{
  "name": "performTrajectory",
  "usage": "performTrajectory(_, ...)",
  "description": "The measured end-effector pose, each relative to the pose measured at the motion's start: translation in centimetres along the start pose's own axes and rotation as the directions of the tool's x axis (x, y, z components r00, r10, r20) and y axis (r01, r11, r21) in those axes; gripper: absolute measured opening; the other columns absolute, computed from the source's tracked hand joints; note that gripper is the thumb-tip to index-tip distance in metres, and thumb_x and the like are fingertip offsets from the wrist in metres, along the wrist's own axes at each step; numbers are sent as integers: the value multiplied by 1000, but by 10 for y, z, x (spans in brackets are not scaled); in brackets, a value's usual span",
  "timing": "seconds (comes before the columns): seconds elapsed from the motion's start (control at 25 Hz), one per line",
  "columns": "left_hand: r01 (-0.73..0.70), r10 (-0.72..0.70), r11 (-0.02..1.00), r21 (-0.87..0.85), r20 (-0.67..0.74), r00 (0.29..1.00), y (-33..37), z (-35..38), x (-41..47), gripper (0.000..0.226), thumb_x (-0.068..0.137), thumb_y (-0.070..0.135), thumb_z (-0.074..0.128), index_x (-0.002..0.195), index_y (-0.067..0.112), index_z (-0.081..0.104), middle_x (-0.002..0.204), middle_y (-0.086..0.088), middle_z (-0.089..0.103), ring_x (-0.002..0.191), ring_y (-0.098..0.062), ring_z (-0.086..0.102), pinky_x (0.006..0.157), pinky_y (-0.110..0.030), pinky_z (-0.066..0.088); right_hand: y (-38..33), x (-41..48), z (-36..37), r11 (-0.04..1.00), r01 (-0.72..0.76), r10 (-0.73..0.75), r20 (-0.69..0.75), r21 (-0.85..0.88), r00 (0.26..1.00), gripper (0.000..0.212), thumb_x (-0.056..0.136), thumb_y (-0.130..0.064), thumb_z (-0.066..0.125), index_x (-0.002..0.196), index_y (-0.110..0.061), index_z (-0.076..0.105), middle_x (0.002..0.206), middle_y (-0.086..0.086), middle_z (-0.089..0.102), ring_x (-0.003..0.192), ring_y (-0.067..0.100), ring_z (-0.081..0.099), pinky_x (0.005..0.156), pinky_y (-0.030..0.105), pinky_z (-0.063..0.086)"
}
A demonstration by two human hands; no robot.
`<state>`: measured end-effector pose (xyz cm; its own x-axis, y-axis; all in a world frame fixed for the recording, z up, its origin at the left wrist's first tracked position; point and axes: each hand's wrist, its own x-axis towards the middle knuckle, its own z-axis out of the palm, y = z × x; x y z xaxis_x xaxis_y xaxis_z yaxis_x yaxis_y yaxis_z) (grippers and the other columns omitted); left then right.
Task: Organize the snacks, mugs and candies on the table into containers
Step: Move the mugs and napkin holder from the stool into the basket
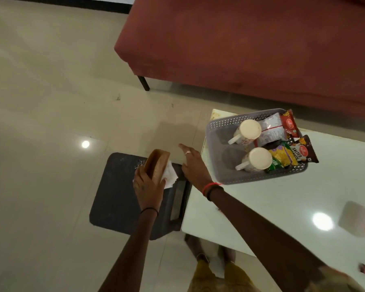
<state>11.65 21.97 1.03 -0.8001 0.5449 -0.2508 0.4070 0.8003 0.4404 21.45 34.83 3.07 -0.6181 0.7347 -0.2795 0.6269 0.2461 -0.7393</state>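
Grey perforated plastic basket: it sits at the near-left corner of the glossy white table, loaded with two cream mugs standing mouth-down and several foil snack packets propped along its far side; judged stiff but light in the walls, made heavier by the mugs, which look ceramic and breakable; you should take it by two opposite rims, not one wall, since the lattice may flex. The packets are soft, crinkly and slippery; pinch them at the sealed ends.

Your left hand is closed around a flat brown plate-like object with a white tissue against it, held on edge above a dark plastic stool beside the table; what that object is made of cannot be told. Your right hand is spread, fingers loose, holding nothing, just beside the basket's left wall.

The table top is smooth and reflective; things will likely slide on it. The beige tiled floor is equally glossy; a rust-red upholstered sofa stands beyond the table.
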Motion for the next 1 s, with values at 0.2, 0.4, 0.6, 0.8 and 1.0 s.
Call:
performTrajectory(0.2,19,-19,1000,4,156,988,-24,4,22,98,67,38,79,141,7,24,144,-18,36,134,-33,36,110,-48,36,-24,36,43,898,297,-232,226,-324,946,82,80,19,40,148,-24,24,151,15,31,136,36,30,106,41,43)
performTrajectory(0.4,30,-18,996,-83,135,991,-23,7,38,65,77,25,70,130,5,38,129,-15,49,123,-30,46,103,-46,44,-27,51,63,794,367,-236,311,-485,921,70,90,10,44,146,-29,29,153,21,22,138,41,27,112,47,35)
performTrajectory(0.6,32,-15,991,-128,137,991,-21,-1,44,45,82,9,63,122,4,44,125,-16,49,120,-30,46,99,-45,47,-33,53,61,809,333,-233,256,-484,938,57,85,10,47,136,-15,46,150,23,28,136,40,31,110,45,36)
performTrajectory(0.8,-164,169,985,-54,90,982,-8,-26,52,44,82,9,64,123,8,47,121,-14,53,114,-27,51,95,-36,47,-33,47,32,868,294,-251,157,-400,955,58,84,11,47,135,-17,48,144,18,39,134,35,36,106,41,40)
performTrajectory(1.0,-486,463,873,41,239,853,34,-44,70,44,84,7,61,125,17,48,125,-7,51,114,-23,49,94,-36,50,-15,29,-19,952,156,-136,93,-263,986,40,90,-13,55,129,-14,50,125,15,53,115,29,51,96,38,50)
